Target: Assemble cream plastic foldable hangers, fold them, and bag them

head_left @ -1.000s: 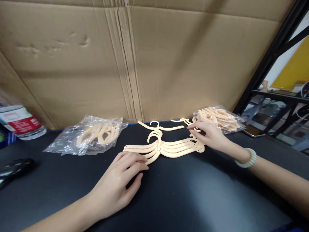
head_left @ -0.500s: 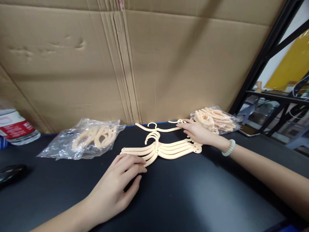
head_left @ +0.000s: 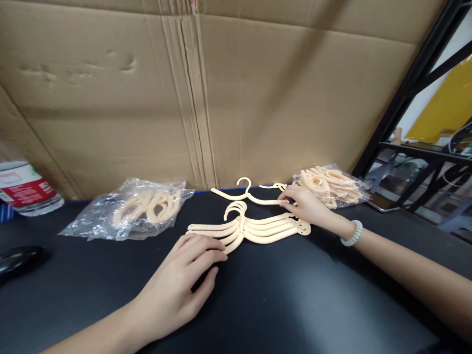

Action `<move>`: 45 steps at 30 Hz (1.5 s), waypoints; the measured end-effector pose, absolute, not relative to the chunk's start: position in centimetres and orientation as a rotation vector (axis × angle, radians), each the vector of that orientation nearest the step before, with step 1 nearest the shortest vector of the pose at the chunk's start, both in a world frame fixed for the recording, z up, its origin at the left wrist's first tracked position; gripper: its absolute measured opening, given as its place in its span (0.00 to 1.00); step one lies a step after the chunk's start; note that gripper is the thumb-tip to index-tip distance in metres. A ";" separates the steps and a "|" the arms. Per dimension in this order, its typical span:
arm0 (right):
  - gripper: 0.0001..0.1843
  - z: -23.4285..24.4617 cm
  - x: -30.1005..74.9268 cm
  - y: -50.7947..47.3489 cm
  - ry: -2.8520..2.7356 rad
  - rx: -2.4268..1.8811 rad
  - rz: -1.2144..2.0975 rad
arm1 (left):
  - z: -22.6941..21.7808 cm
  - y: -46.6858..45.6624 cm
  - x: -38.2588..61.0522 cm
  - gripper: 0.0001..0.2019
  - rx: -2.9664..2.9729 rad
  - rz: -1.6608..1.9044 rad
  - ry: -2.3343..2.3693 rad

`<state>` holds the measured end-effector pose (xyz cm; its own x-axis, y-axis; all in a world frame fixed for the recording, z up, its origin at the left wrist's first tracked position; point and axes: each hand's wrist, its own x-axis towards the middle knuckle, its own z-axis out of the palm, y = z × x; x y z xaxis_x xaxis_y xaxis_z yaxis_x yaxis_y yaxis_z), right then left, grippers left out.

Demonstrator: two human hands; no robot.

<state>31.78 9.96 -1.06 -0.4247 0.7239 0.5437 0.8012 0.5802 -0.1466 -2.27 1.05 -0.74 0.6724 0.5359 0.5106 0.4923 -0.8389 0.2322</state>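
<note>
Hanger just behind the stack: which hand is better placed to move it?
Probably the right hand: it holds the hanger by its right end; the left hand rests on the stack.

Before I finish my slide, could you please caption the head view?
Left hand on overlapping hangers, right hand pinching one end of another hanger behind them.

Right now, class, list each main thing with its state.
hangers: overlapping in a stack
middle hanger: separate, one end gripped
far hanger: partly hidden
left hand: resting on hangers
right hand: gripping middle hanger
left bag: crumpled, partly filled
right bag: well filled
bottle: standing
mouse: partly cut off
cardboard: upright, creased
</note>
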 end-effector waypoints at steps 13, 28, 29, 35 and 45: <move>0.04 1.2 31.7 6.0 -1.879 -1.003 -0.321 | -0.5 1.1 -2.9 0.19 2.639 1.217 1.186; 0.04 0.5 29.1 3.5 -2.163 -0.766 -0.293 | -1.0 1.5 -3.0 0.12 2.593 1.122 1.204; 0.04 0.7 29.2 3.6 -2.188 -0.752 -0.241 | -1.0 1.5 -3.1 0.12 2.588 1.130 1.193; 0.06 1.6 32.0 5.9 -1.885 -1.002 -0.016 | -0.9 1.6 -3.1 0.12 2.567 1.117 1.152; 0.17 -0.6 37.7 10.0 -2.449 -1.277 -0.541 | -0.7 1.6 -3.0 0.12 2.578 1.059 1.126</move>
